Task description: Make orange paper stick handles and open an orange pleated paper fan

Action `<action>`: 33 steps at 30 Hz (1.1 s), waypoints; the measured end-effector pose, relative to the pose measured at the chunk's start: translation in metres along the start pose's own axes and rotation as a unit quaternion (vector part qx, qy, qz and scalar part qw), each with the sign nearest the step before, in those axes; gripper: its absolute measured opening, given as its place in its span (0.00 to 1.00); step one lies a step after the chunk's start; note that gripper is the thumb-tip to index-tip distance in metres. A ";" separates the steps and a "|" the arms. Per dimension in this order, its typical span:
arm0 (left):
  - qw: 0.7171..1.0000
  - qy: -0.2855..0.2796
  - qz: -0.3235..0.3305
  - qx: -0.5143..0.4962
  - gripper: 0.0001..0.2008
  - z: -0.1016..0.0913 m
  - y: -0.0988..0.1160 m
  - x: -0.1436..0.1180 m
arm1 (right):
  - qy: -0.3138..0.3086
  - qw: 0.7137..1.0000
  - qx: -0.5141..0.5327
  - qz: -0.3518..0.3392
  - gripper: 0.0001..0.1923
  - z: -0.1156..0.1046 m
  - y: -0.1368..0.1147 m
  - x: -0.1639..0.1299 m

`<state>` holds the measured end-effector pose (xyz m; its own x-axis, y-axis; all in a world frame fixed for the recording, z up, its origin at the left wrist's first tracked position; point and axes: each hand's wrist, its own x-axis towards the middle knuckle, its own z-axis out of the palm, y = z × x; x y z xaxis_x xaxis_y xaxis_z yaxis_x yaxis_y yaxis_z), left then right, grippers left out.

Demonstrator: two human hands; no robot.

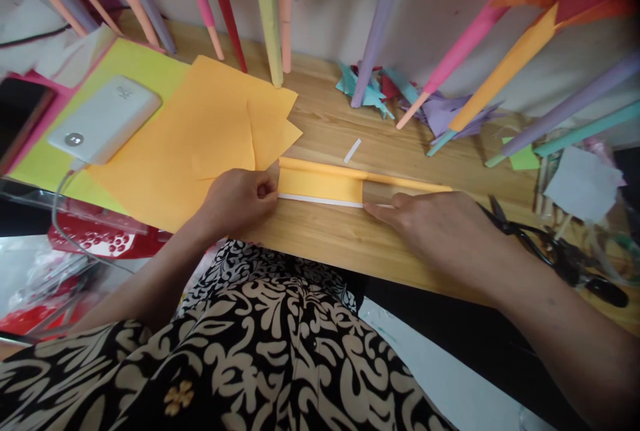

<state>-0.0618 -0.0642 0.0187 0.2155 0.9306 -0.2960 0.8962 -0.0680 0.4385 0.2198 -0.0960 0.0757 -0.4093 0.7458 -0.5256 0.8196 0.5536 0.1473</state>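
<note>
Left hand (240, 201) pinches the near-left corner of a partly rolled orange sheet (320, 184) lying on the wooden table (325, 238); right hand (435, 224) lies flat, fingers extended, pressing the white tape strip (320, 200) along its free edge; the roll looks mostly formed, the last flap seemingly unstuck; scissors (540, 244) rest nearby, just right.

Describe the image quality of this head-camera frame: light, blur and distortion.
Head view: soft, even light with no harsh glare; the left hand and right hand on the orange paper roll are fairly sharp; the scissors and corners smear; the wide lens bows the wooden table edge and darkens the top-right corner.
</note>
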 end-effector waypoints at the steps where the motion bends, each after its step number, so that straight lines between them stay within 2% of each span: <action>1: 1.000 0.001 0.000 0.003 0.09 0.000 0.000 0.000 | -0.014 1.000 -0.002 0.005 0.23 -0.001 0.000 0.000; 4: 1.000 0.006 -0.002 0.013 0.09 0.001 0.001 0.000 | -0.050 0.999 -0.006 0.017 0.22 -0.004 -0.002 0.000; 10: 1.000 0.005 0.001 0.029 0.08 0.003 0.000 0.001 | -0.041 0.999 -0.015 0.017 0.22 -0.003 -0.004 -0.001; 18: 0.998 0.030 0.016 0.050 0.09 0.007 -0.002 0.000 | -0.023 0.999 -0.016 0.014 0.22 0.000 -0.002 -0.003; 28: 0.997 0.037 0.022 0.070 0.09 0.009 -0.002 0.002 | -0.066 0.997 -0.033 0.028 0.26 -0.006 -0.008 0.001; 33: 0.995 0.033 0.025 0.093 0.08 0.010 0.001 0.002 | -0.046 0.998 -0.036 0.020 0.25 -0.002 -0.010 0.000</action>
<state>-0.0567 -0.0659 0.0104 0.2419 0.9454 -0.2185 0.9422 -0.1751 0.2855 0.2107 -0.1007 0.0758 -0.3352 0.7331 -0.5917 0.8028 0.5510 0.2279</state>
